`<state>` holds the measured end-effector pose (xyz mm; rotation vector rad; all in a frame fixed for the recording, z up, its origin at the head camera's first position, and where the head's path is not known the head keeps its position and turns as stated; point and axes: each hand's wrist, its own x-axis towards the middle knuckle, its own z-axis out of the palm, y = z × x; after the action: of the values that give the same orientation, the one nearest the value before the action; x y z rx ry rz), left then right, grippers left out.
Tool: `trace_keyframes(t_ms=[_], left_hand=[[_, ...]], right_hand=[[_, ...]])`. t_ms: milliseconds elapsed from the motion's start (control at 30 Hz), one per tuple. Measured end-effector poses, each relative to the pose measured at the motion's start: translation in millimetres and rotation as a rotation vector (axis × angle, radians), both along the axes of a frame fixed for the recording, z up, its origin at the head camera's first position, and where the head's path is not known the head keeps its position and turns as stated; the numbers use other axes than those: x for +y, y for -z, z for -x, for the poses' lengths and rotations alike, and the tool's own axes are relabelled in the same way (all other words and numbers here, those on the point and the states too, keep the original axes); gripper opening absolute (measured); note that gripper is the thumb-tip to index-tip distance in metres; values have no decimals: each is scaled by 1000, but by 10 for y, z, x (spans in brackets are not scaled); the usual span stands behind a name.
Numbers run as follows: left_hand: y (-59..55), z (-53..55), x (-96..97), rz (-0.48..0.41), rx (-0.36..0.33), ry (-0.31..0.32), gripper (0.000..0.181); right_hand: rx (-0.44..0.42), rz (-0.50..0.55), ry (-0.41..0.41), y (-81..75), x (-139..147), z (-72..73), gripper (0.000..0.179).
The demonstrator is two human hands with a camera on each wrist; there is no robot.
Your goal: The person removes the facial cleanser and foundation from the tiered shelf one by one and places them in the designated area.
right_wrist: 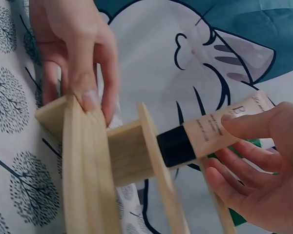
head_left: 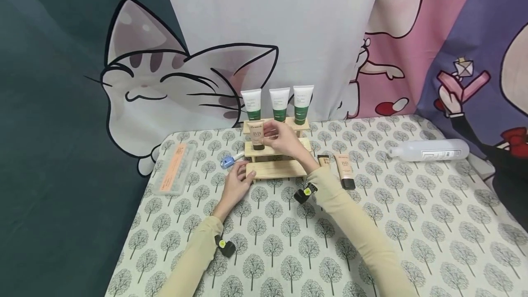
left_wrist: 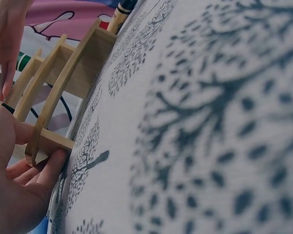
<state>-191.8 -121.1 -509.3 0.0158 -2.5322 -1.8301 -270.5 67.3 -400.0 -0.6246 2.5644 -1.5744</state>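
Head view: your right hand point(head_left: 284, 139) has the BB tube point(head_left: 257, 135) upright, cap-down, at the left of the middle step point(head_left: 269, 151).
You've got it pinched between thumb and curled fingers, likely for balance; your left thumb and fingers clasp the rack's point(head_left: 272, 170) front left corner, presumably bracing it. Close behind, 3 white tubes point(head_left: 280, 104)! Your right sleeve point(head_left: 350, 214) partly covers 1 of 2 tubes point(head_left: 344, 168) lying right.

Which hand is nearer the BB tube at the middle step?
Right. The right hand is holding the BB tube itself; the left hand is lower, gripping the left end of the bottom step.
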Motion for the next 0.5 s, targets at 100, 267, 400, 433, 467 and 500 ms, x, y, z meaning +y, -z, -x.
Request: trace_keyframes(t_ms=[100,267,400,433,467,500], left_hand=[[3,5,-1,5,-9,3,50],[8,6,-5,4,-16,4,51],[10,5,-4,-3,-11,3,51],[9,4,-3,-3,-9,2,50],[7,2,-2,-4,-7,2,50],[5,0,-1,-7,-5,0,50]], right_hand=[[-3,-10,25,39,-40,-1,39],[21,-8,53,93,-61,6,34],[41,27,45,109,-34,-7,32],[40,35,47,113,-24,-10,32],[38,43,50,115,-12,-14,31],[33,51,54,114,-1,-22,31]])
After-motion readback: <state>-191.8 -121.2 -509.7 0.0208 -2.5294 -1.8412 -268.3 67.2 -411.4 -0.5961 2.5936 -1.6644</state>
